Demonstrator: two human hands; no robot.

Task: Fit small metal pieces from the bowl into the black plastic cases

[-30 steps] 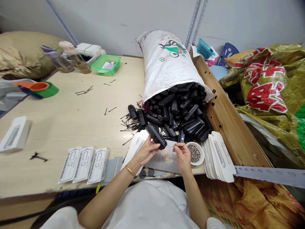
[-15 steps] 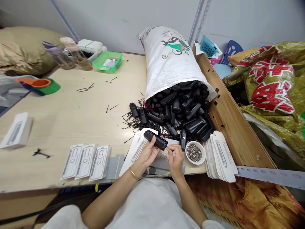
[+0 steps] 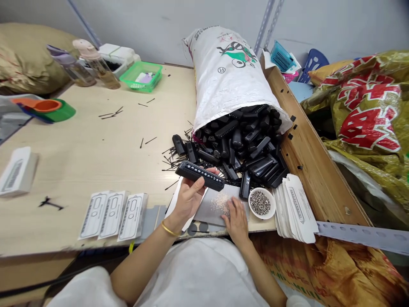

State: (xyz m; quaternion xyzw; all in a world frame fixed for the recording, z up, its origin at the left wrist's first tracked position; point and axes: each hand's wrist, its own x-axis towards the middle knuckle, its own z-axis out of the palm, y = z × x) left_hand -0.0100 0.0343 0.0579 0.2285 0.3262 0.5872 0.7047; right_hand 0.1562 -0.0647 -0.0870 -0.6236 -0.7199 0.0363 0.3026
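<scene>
The left hand (image 3: 189, 198) grasps a black elongated case (image 3: 200, 175) near a grey sheet (image 3: 207, 210). The right hand (image 3: 237, 219), fingers bent, is over pale granules (image 3: 219, 203) there; whether it pinches any, I cannot tell. Beside it, a white bowl (image 3: 262, 216) holds metal pieces (image 3: 260, 202); beyond, more black cases (image 3: 259, 166) spill from a white sack (image 3: 233, 85).
</scene>
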